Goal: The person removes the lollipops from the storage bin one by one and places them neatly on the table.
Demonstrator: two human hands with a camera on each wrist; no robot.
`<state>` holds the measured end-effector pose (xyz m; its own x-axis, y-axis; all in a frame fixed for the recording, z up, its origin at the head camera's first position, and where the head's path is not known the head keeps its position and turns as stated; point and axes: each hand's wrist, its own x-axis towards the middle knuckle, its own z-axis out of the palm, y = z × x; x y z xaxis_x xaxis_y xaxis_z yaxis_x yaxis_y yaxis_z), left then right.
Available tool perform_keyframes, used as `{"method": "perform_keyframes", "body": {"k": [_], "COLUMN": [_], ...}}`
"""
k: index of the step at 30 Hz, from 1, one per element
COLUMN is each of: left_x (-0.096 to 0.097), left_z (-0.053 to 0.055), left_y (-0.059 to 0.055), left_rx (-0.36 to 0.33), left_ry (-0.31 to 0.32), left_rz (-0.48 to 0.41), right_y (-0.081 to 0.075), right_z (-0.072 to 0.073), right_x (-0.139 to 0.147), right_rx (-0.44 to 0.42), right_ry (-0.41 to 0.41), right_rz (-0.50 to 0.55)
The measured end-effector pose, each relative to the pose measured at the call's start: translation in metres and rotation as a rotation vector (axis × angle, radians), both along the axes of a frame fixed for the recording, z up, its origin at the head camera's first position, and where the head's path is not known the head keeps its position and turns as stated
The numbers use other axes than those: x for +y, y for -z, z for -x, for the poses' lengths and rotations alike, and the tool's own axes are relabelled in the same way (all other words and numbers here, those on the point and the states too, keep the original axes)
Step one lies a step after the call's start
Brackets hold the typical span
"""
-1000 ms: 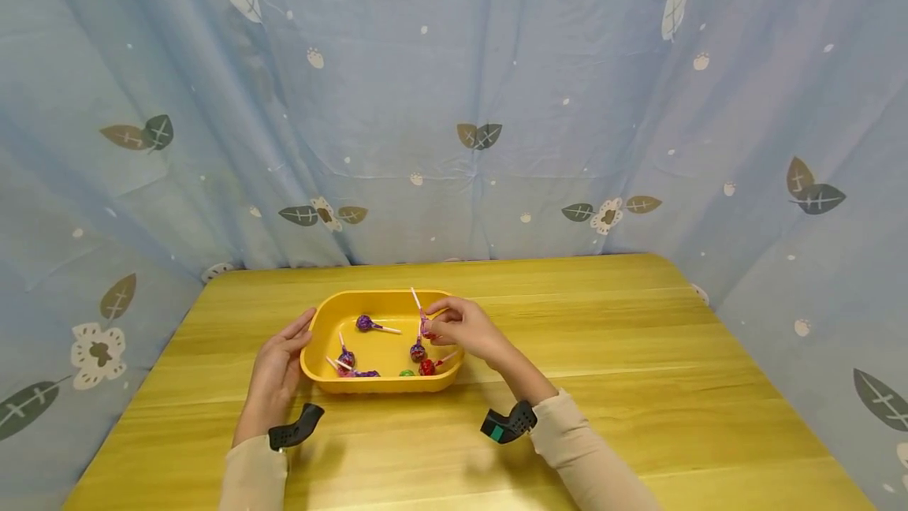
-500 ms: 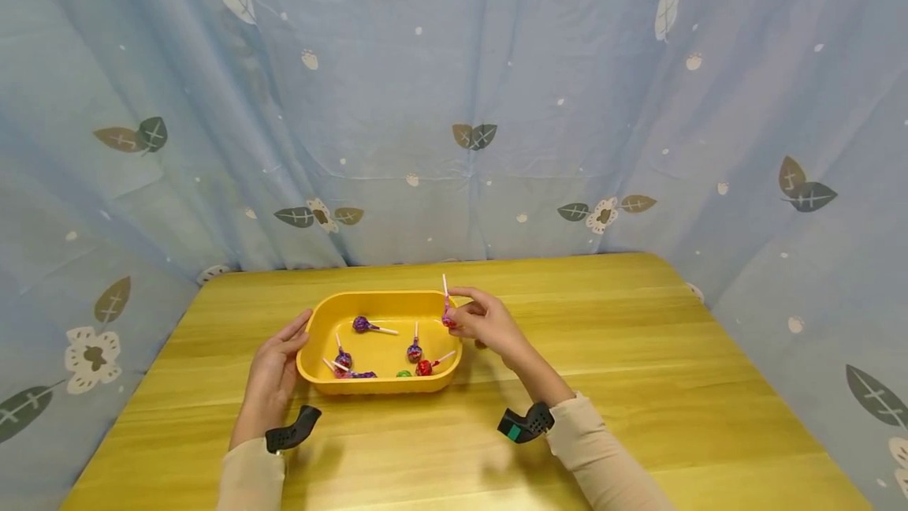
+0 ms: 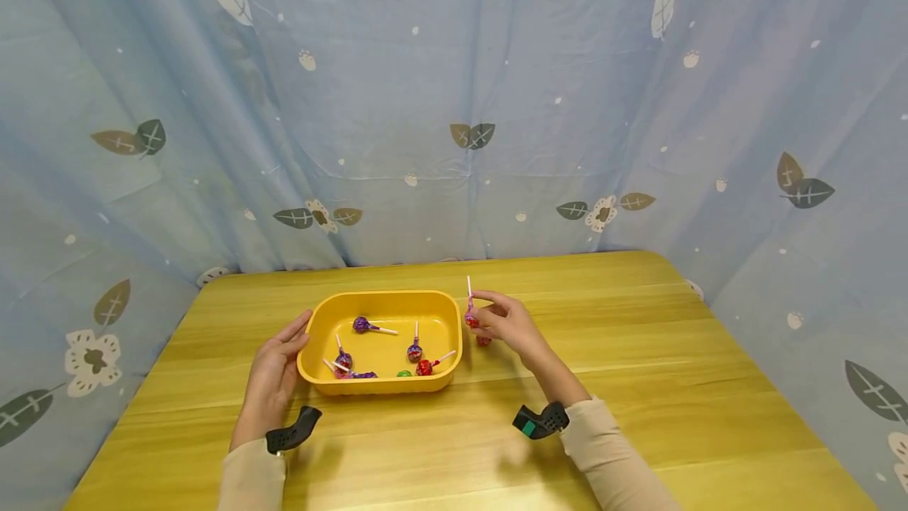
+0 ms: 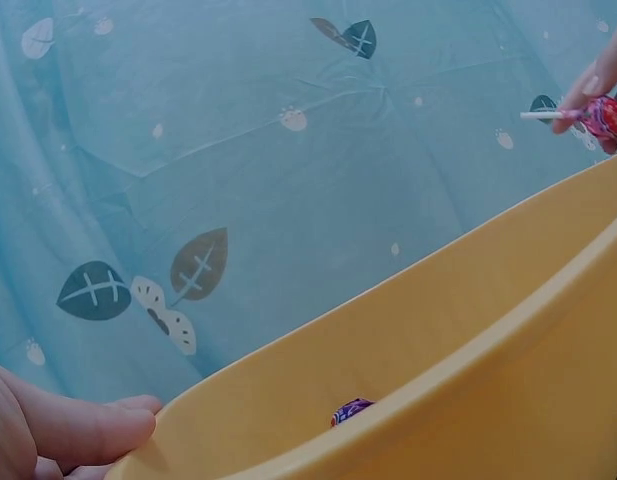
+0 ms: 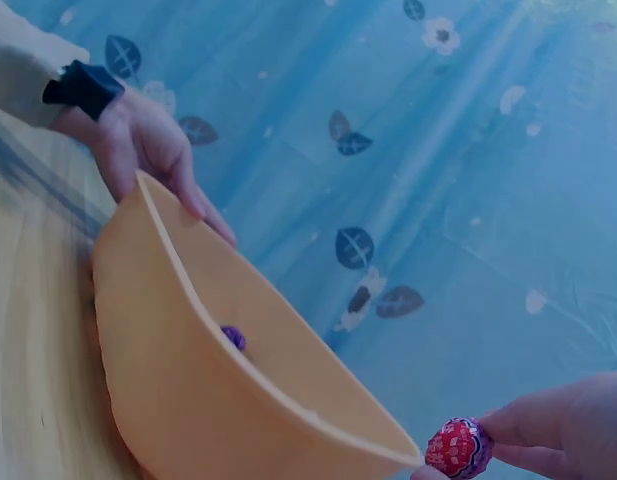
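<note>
My right hand [image 3: 512, 330] pinches a red-and-pink lollipop [image 3: 471, 318] just past the right end of a yellow plastic bin [image 3: 379, 387]. The white stick points up in the head view. A second red ball [image 3: 484, 341] shows beneath that hand, partly hidden by it. My left hand [image 3: 273, 369] rests against the bin's left end, fingers fairly straight along the rim. Inside the bin lie several wrapped lollipops: a purple one [image 3: 361, 325], another purple one [image 3: 414, 353], a red one [image 3: 424, 367] and a mostly hidden green one [image 3: 403, 374].
The bin stands on a yellow wood-grain table [image 3: 638, 385]. A blue curtain [image 3: 397, 101] with leaf prints hangs behind the table and along both sides. Each wrist carries a black camera mount [image 3: 541, 421].
My right hand has lifted the red-and-pink lollipop out of the bin and carried it rightward past the rim. The left hand and the bin have stayed in place.
</note>
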<state>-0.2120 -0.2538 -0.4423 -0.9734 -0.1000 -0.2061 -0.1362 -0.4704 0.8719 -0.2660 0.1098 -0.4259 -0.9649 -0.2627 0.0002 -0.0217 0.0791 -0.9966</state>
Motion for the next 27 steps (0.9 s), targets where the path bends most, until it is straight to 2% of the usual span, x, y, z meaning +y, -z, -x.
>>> {"method": "perform_keyframes", "body": {"k": [7,12,16,27], "left_x": [0.001,0.002,0.002,0.002], "left_z": [0.0,0.0,0.001,-0.002], "left_y": [0.001,0.0,-0.001,-0.003], "left_rx": [0.01,0.008,-0.007,0.001], "left_ry": [0.011,0.009,-0.007,0.002], "left_rz": [0.029,0.049,0.027,0.045], "right_y": [0.004,0.009,0.014,0.032], "right_z": [0.004,0.007,0.009,0.011], "right_x": [0.015,0.021,0.024,0.033], "right_rx": [-0.06,-0.034,-0.015,-0.073], "right_ry": [0.039,0.088,0.113,0.159], "right_rz": [-0.021,-0.062,-0.118,-0.206]}}
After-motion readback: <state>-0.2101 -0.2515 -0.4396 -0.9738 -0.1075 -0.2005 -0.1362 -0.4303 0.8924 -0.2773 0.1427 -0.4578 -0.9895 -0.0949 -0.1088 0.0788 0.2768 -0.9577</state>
